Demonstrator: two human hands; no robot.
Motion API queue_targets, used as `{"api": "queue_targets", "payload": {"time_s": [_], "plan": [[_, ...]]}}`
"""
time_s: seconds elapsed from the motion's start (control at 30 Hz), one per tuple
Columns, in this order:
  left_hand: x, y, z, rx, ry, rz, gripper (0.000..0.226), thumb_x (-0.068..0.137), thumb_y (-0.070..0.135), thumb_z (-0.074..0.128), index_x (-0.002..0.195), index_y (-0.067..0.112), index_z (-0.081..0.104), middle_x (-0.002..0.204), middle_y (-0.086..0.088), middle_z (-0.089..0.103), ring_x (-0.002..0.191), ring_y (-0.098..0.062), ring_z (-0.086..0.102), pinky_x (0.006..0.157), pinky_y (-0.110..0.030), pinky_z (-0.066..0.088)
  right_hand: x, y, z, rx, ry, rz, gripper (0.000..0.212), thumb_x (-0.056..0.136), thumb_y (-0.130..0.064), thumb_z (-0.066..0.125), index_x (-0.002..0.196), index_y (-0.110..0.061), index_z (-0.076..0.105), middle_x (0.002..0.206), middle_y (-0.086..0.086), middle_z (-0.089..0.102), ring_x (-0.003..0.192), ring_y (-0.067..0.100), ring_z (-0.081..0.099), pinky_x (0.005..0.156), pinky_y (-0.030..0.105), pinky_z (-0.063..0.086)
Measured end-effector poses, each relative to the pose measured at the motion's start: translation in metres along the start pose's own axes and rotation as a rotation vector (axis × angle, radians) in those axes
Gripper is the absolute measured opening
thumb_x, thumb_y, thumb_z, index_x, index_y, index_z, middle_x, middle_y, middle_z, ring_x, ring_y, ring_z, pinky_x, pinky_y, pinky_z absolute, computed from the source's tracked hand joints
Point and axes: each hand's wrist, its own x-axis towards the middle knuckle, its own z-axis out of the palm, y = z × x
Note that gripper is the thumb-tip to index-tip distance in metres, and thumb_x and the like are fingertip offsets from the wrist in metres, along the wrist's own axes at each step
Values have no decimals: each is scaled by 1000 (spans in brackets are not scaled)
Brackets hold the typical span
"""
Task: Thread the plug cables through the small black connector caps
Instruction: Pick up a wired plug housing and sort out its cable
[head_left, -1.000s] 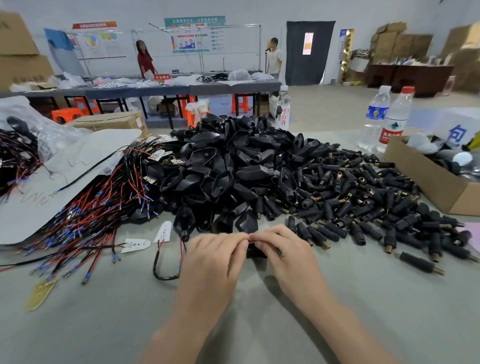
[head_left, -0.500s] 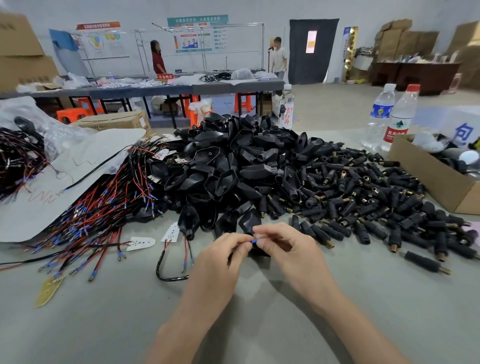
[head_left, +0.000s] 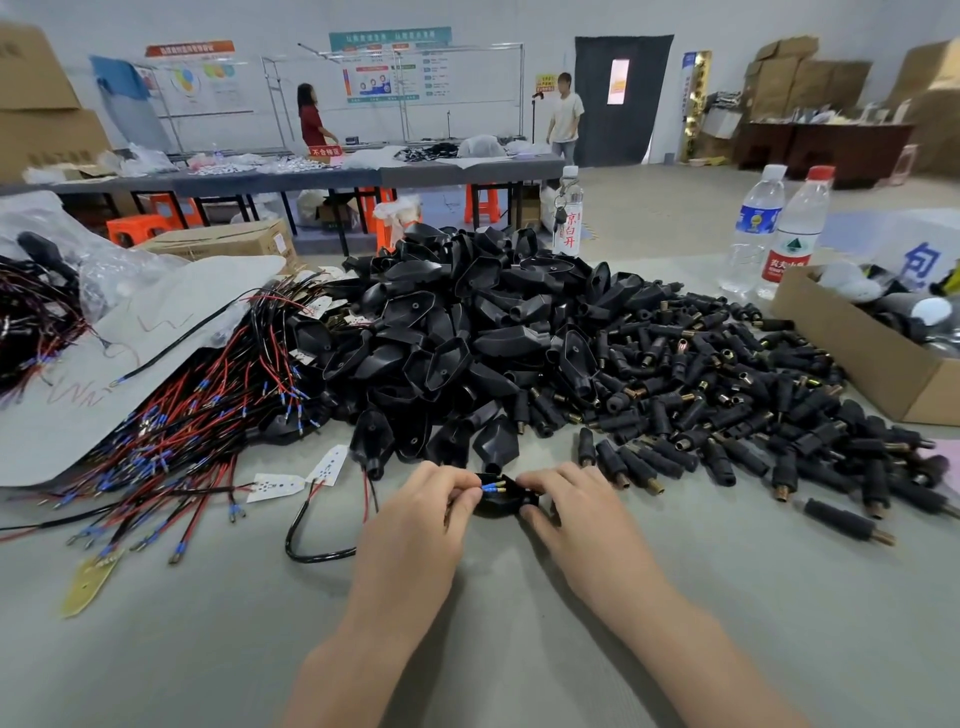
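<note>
While right hand (head_left: 571, 514) grips black cap (head_left: 505, 503), left hand (head_left: 415, 519) pinches 2 cable tips (head_left: 493, 487), pointing right.

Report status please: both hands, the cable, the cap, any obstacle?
Left hand pinches blue-tipped cable ends. Right hand holds black cap, ends at its open side. Pile of caps close behind, not between hands.
</note>
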Motion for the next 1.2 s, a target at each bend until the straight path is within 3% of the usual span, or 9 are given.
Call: {"api": "queue_targets", "payload": {"time_s": [0.13,0.23,0.4,0.7,0.83,0.93,1.1,1.2], "plan": [[0,2,-1,52,27,34,8,97,34,59,96,36,67,87,21,55,83,-3,52,66,-26,45,0,-2,-3,94,12,-37,27,95,-22,64,120,-32,59,105,-26,48,97,-17,33,87,1,27],[0,2,-1,83,18,78,8,96,29,64,94,30,71,83,16,56,81,-9,51,70,-33,45,0,-3,-1,175,38,-23,36,93,-15,66,121,-35,55,102,-33,45,101,-27,35,84,-3,27],[2,3,0,110,-42,77,10,95,27,64,93,28,73,79,17,55,83,-12,47,78,-30,39,0,-5,1,226,35,-20,42,94,-17,65,118,-47,48,103,-37,45,104,-22,40,83,-2,31],[3,2,1,-158,-95,-140,15,96,29,62,86,24,71,59,13,53,62,-6,48,63,-28,38,-1,-10,3,348,42,-57,54,90,-10,68,108,-55,46,106,-29,52,107,-8,47,86,-1,31],[3,2,1,-243,-120,-241,17,97,30,61,84,27,71,68,12,69,77,-12,65,81,-36,50,-2,-12,5,411,62,-49,55,89,-10,71,104,-57,47,103,-27,54,105,-3,51,86,2,36],[1,3,0,-280,-147,-267,22,97,30,61,77,33,69,71,13,71,78,-9,67,80,-36,52,-1,-12,6,445,77,-37,55,88,-8,72,103,-56,49,102,-26,55,104,0,52,89,7,41],[-1,9,4,-192,-145,-180,24,97,26,60,76,35,63,72,10,67,80,-12,62,86,-43,48,0,-15,5,472,67,-43,52,88,-10,73,101,-55,50,110,-34,52,107,-4,52,88,5,40],[-2,11,5,-200,-124,-138,23,99,20,58,89,40,64,90,17,69,94,-13,63,95,-43,46,-1,-15,3,513,69,-23,46,89,-11,72,99,-52,55,110,-34,55,106,-4,54,87,5,41]]}}
